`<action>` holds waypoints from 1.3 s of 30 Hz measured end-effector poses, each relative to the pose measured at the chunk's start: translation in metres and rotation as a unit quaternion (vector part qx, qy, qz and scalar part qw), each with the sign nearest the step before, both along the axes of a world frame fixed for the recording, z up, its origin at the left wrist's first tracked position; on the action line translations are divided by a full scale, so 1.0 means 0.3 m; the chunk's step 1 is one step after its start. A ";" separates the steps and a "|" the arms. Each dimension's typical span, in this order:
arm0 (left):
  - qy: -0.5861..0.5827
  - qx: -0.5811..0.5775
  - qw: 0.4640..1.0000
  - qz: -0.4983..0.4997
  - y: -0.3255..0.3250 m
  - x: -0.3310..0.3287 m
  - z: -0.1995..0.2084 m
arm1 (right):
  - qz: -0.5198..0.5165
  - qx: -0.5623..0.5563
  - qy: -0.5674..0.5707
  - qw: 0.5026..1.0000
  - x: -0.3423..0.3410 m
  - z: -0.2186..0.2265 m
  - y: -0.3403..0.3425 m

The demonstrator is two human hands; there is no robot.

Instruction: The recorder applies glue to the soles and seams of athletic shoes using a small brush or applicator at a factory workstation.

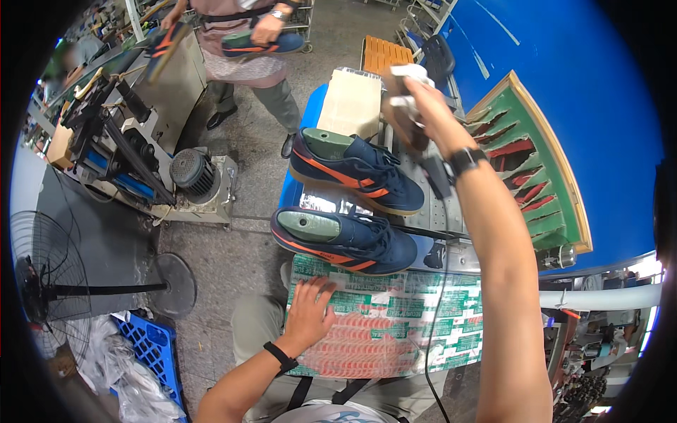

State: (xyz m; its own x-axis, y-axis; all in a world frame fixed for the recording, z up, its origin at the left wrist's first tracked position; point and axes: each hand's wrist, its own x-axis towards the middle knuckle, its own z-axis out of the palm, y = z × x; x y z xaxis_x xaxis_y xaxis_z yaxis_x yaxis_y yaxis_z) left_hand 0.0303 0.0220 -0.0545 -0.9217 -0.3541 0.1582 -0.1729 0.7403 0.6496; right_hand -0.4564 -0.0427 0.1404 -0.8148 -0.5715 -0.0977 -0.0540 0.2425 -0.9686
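Note:
Two navy sneakers with orange stripes and green shoe lasts inside stand side by side in front of me, the far sneaker and the near sneaker. Both toes point right. My left hand lies with fingers apart on the board covered in green and red printed tape, just below the near sneaker. Beyond the far sneaker, my right hand is closed around a brown object, smeared by motion, its kind unclear. White wrapping shows at those fingers. A dark grey corded tool is below that hand.
At right stands a wood-framed green panel with torn slits. Behind the sneakers lies a beige board. A machine with a motor and a fan stand left. Across the aisle, a co-worker holds similar sneakers.

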 end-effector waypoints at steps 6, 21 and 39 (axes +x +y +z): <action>-0.022 -0.007 1.000 -0.006 0.010 -0.011 0.009 | 0.170 -0.013 -0.093 0.981 0.098 -0.127 -0.292; -0.020 -0.028 0.999 0.005 0.023 -0.030 0.006 | -0.273 0.230 0.337 0.871 -0.271 -0.296 0.953; -0.061 -0.087 0.994 0.010 0.036 -0.025 -0.001 | -0.272 0.273 0.168 0.907 -0.404 -0.449 1.255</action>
